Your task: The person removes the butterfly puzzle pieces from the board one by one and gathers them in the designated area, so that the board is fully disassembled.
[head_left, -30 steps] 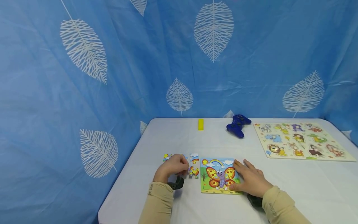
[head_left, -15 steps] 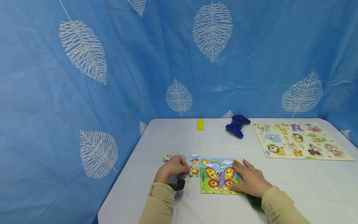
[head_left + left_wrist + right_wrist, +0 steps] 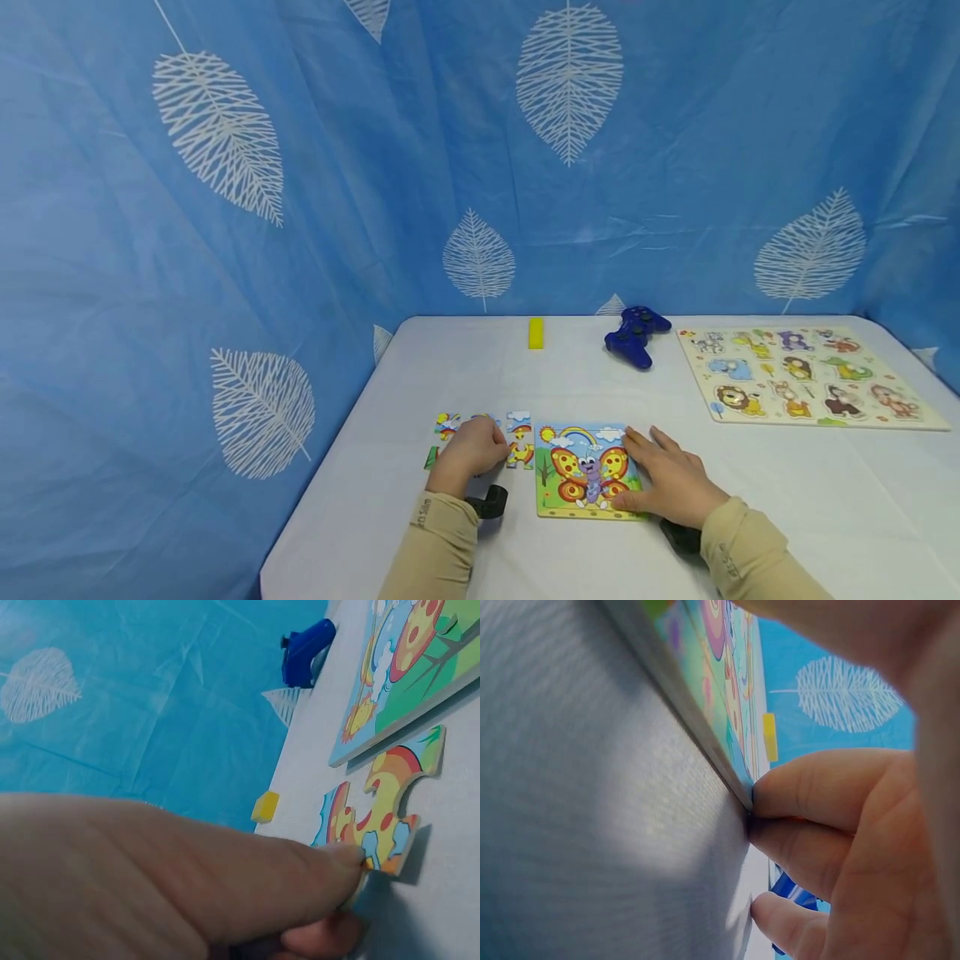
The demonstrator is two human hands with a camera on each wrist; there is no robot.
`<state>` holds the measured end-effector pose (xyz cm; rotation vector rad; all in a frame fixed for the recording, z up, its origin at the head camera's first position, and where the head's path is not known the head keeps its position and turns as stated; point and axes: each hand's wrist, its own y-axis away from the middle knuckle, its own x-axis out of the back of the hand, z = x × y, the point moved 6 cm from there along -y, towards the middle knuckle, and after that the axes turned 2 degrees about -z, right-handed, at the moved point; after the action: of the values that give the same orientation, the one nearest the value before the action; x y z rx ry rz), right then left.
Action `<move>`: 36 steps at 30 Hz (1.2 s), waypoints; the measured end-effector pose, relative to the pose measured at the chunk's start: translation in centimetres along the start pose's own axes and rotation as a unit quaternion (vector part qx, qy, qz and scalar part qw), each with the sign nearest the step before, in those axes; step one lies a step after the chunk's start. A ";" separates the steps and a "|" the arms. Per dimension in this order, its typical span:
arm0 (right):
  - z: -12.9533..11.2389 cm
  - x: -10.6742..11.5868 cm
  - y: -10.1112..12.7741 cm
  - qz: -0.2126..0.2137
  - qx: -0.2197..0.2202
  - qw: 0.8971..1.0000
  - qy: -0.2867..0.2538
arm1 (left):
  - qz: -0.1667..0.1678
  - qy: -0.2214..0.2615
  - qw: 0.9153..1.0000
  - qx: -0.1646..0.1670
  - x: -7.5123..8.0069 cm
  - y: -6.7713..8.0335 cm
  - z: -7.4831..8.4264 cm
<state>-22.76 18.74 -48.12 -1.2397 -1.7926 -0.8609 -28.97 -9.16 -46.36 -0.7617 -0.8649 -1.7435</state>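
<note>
My left hand (image 3: 471, 447) pinches a yellow-and-red jigsaw puzzle piece (image 3: 521, 455) by its left edge, thumb on top. In the left wrist view the piece (image 3: 395, 825) casts a shadow beside it and lies against a second piece with red and blue. A cloud piece (image 3: 518, 419) is just beyond it. Other puzzle pieces (image 3: 447, 423) lie partly hidden behind the left hand. My right hand (image 3: 670, 481) rests along the right side of a square butterfly puzzle board (image 3: 555, 512), its thumb over the picture and fingertips at the far right corner.
A large animal peg puzzle board (image 3: 810, 379) lies at the back right. Beside it is a blue game controller (image 3: 637, 337), and a yellow block (image 3: 536, 333) stands near the table's back edge. A blue curtain (image 3: 667, 167) with white leaves hangs behind the white table (image 3: 360, 500).
My left hand has shifted slightly forward and to the right, moving the yellow-and-red piece up toward the cloud piece. A green piece now shows at its left. The right hand stays put.
</note>
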 end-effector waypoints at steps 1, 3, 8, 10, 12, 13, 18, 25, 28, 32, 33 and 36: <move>0.0 0.0 0.0 0.000 0.001 1.000 0.001 | 0.001 -0.003 1.000 0.002 0.0 0.0 0.0; 0.1 0.0 0.0 0.000 0.002 1.000 0.001 | 0.003 -0.009 1.000 0.006 -0.1 0.0 0.1; 0.1 0.0 0.0 0.000 0.004 1.000 -0.001 | 0.015 -0.024 0.999 0.018 -0.2 0.0 0.5; 0.1 0.0 0.0 0.002 0.006 1.000 -0.001 | 0.023 -0.035 0.999 0.022 -0.2 0.1 0.6; 0.0 0.0 0.0 0.005 0.008 1.000 0.001 | 0.033 -0.048 0.998 0.024 -0.2 0.2 0.8; 0.0 0.0 0.0 0.006 0.009 1.000 0.003 | 0.037 -0.054 0.998 0.023 -0.2 0.2 0.9; 0.0 0.1 0.0 0.012 0.014 1.000 0.009 | 0.052 -0.059 0.997 0.019 -0.3 0.3 1.2; 0.1 0.1 0.0 0.010 0.014 1.000 0.007 | -0.015 0.000 0.995 -0.095 -1.2 0.4 3.2; 0.1 0.1 0.0 0.009 0.013 1.000 0.005 | -0.096 0.020 0.985 -0.141 -2.6 0.5 4.2; 0.2 0.1 -0.1 0.007 0.010 1.000 0.004 | -0.150 0.022 0.976 -0.158 -4.1 0.7 4.8; 0.2 0.1 -0.1 0.006 0.009 1.000 0.004 | -0.155 0.019 0.974 -0.161 -4.3 0.8 4.8; 0.3 0.2 0.0 0.006 0.006 1.000 0.006 | -0.161 0.011 0.972 -0.173 -4.8 0.9 5.1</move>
<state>-22.85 19.05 -48.08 -1.2343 -1.7766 -0.8482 -26.25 -2.78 -47.33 -0.8603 -0.7040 -2.2259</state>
